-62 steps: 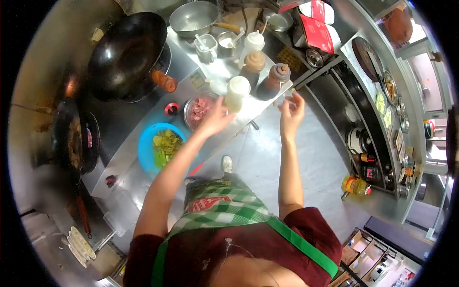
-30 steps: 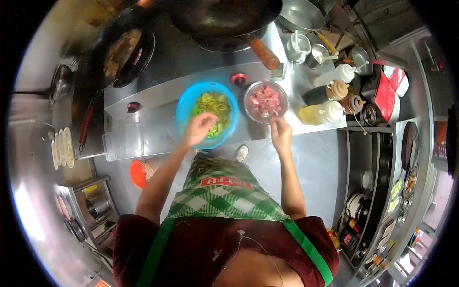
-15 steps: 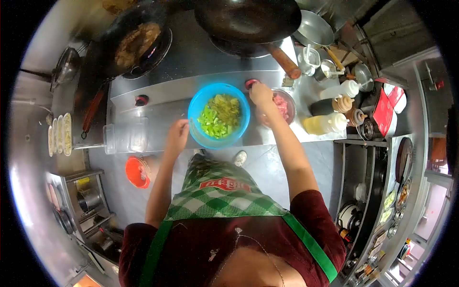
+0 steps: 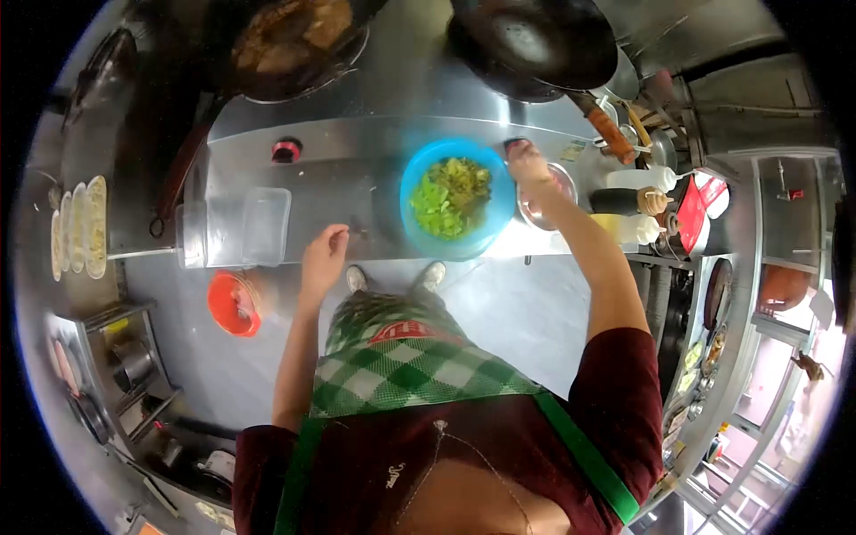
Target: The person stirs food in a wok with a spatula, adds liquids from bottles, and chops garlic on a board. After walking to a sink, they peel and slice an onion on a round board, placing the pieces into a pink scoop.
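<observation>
2 hands on my feed, so going left to right. Far left there's a stack of plates (image 4: 78, 227), then 2 clear tubs (image 4: 266, 223) sitting on the steel counter (image 4: 357, 192), with an orange bucket (image 4: 234, 303) down on the floor below them. The left hand (image 4: 323, 254) rests at the counter's front edge just right of the tubs, fingers loosely bent and a bit apart, not clamped on anything. Behind it, a wok (image 4: 290, 36) with brownish food sits on the burner. Next over, the blue bowl (image 4: 457, 198) of chopped greens sits near the front edge, between both hands. The right hand (image 4: 529, 167) is stretched out past the bowl's right side, over the far rim of a steel bowl (image 4: 557, 207) of pink meat, with its fingertips at the red knob (image 4: 515, 144) on the stove front. Honestly can't tell if those fingers are pinching the knob or just touching it, too blurry. Behind that is an empty wok (image 4: 544, 40), and furthest right a cluster of squeeze bottles (image 4: 640, 227).
</observation>
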`<state>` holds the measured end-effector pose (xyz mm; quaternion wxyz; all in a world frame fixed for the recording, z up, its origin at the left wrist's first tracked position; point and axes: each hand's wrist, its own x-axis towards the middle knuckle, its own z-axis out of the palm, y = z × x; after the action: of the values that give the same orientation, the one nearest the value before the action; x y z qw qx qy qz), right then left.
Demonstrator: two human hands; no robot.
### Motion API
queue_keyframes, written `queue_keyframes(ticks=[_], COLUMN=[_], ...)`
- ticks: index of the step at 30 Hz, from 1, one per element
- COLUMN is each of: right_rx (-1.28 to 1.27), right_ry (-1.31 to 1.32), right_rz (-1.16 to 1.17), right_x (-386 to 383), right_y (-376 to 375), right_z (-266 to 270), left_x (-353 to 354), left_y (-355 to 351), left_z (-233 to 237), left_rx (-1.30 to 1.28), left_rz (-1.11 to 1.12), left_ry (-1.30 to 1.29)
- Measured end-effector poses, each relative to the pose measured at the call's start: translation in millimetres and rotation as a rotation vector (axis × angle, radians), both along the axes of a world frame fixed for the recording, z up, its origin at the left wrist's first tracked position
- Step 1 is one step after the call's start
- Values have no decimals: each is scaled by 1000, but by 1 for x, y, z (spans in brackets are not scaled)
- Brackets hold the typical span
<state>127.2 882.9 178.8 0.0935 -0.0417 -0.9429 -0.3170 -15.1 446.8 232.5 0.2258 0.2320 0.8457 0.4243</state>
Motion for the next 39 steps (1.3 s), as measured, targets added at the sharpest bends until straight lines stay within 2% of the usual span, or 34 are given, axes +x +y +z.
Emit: queue_keyframes(ticks=[1,4,8,9,12,13,15,16,18,20,21,24,25,26,29,32,36,39], right_rx=[-98,-33,165,118,-207,-341,-703,-881,-1123,-1355,-1189,-964,-1025,-1044,-1166,-997,-846,-797], right_ry=[84,44,-95,-167,45,180,224,291,477,866,937,1060,1055,1089,1154,1181,1236,1449], right_rz=[-22,-76,-147,-208,-408,-405,-815,-916,-922,-1225,-1263,-1274,-1329,-1255,-1063,-911,-841,-867], right_x=[-2,0,3,4,15,31,60,90,159,227,263,294,288,295,294,285,262,240], right_y=[3,6,-3,-7,-36,-48,-76,-79,-82,-81,-68,-61,-60,-51,-30,-17,3,19], right_z=[-4,-4,16,23,46,52,70,63,46,21,0,12,28,22,19,23,11,13], left_x=[-5,-10,-17,-19,-28,-31,-35,-37,-41,-44,-45,-38,-30,-25,-12,13,46,59], left_y=[-8,-44,-84,-93,-117,-123,-134,-136,-131,-128,-124,-95,-80,-66,-31,16,57,65], left_z=[-2,-10,-22,-27,-39,-43,-57,-61,-43,-50,-52,-43,-29,-19,-33,-17,13,25], left_rx=[20,-20,-69,-51,-76,-93,-73,-62,-69,-60,-17,39,20,5,50,107,116,129], left_rz=[2,37,67,78,78,68,104,109,61,91,61,40,55,79,88,86,63,60], left_ry=[19,29,-41,-62,-33,-8,-14,-16,57,-82,-84,-103,-124,-135,-89,-102,-98,-65])
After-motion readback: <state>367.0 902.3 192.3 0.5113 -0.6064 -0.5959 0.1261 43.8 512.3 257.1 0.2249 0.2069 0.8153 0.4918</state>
